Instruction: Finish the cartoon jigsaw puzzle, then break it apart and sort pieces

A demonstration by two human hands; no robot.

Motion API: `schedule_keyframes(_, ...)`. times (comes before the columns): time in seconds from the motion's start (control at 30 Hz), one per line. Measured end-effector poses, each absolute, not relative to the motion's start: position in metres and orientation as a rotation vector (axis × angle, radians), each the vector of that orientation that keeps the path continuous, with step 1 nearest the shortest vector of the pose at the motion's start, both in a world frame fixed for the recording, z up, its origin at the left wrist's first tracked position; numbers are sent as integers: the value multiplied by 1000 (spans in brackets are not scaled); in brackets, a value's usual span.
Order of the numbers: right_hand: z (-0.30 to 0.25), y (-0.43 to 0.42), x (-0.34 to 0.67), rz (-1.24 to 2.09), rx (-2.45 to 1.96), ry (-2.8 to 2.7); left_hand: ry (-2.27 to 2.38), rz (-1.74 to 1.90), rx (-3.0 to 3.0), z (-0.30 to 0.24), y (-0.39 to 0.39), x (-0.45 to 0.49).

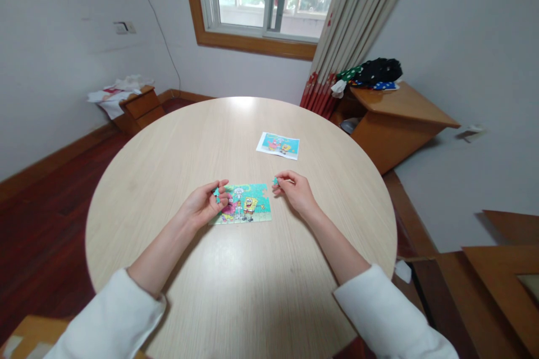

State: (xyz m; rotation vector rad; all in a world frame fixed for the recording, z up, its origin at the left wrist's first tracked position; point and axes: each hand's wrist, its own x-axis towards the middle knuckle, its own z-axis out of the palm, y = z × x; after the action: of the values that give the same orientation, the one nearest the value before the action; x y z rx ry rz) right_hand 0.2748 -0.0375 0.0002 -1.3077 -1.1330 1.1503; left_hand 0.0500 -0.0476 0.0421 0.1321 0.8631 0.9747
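A cartoon jigsaw puzzle (pixel 250 214) lies flat on the table, its pieces joined in a turquoise, pink and yellow picture. A notch at its upper right edge shows bare tabletop. My right hand (pixel 293 189) is just right of that notch, pinching a small turquoise puzzle piece (pixel 275 181) between thumb and fingertips. Over the puzzle's left part, my left hand (pixel 205 203) is turned palm up with curled fingers. Bits of turquoise, seemingly puzzle pieces, show within its fingers; how many cannot be made out. That hand hides part of the picture's left side.
A printed picture sheet (pixel 278 146) with the same cartoon lies farther back on the round wooden table (pixel 240 291). Beyond the table stand a small cabinet (pixel 143 109) at left and a wooden desk (pixel 391 117) with cloths at right, beside a curtain (pixel 337 39).
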Motion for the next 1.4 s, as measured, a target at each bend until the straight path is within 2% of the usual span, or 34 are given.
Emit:
schedule_keyframes(0.3,2,-42,276,1026,-1286,-1341,862,1051,201,51,-43,38)
schedule_keyframes(0.47,2,-52,259,1126,-1187,-1358,905,1015,550,54,-41,26)
schedule_keyframes(0.67,10,-71,230,1183,-1085,-1537,1051,708,1126,50,-48,24)
schedule_keyframes(0.83,13,-77,220,1104,-998,-1659,1040,448,1377,50,-53,32)
schedule_keyframes(1.0,9,-79,215,1262,-968,-1533,1042,335,1504,48,-56,36)
schedule_keyframes(1.2,3,-77,214,1335,-995,-1459,1032,363,1521,52,-56,34)
schedule_keyframes(1.4,0,-73,221,1199,-1074,-1526,1329,569,1497,52,-43,15)
